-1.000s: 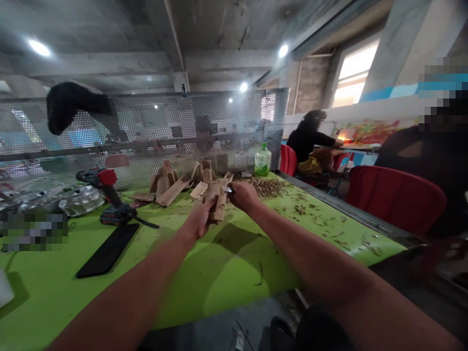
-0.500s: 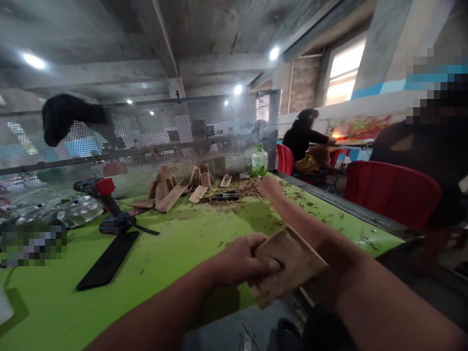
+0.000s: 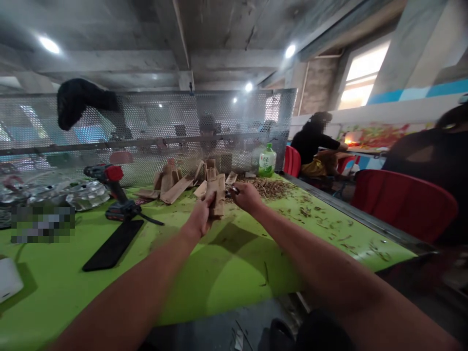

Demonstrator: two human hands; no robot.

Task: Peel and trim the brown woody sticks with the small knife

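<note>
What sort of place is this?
Likely a shared manual workshop in a bare building: raw concrete ceiling, long green worktable scattered with brown paper pieces and plant-like scraps, cordless drill alongside, perforated metal screen behind.

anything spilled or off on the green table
Yes: dried stems lie well beyond their main heap, scattered in loose bits across the green table toward its right edge, so they look spilled rather than gathered.
</note>
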